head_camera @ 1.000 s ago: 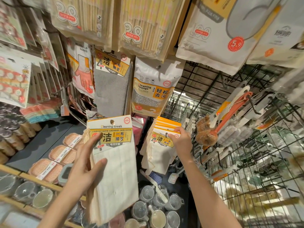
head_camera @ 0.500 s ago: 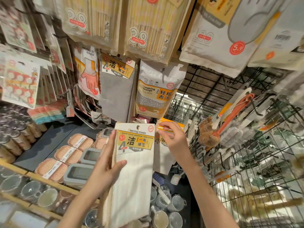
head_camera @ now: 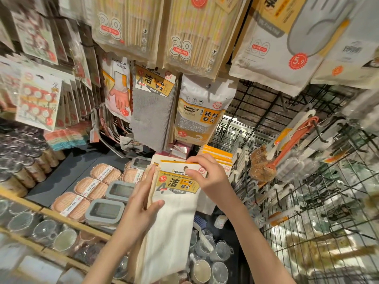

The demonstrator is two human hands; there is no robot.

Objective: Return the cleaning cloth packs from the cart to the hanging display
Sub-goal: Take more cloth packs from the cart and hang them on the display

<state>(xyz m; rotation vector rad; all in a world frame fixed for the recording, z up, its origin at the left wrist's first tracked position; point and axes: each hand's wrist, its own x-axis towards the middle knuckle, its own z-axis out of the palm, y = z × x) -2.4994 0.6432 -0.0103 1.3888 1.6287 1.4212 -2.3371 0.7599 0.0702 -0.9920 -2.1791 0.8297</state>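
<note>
The left hand [head_camera: 141, 210] grips the cream cleaning towel pack [head_camera: 174, 203] by its edge while the right hand [head_camera: 207, 177] pinches its header card, just before the hanging matching packs [head_camera: 220, 155] (hook hidden), so threading the hole comes next.

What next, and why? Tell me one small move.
Probably lift the cream cleaning cloth pack toward the matching orange-topped packs hanging on the rack. The left hand grips its side, the right hand pinches its card header, and it is not yet hung.
</note>
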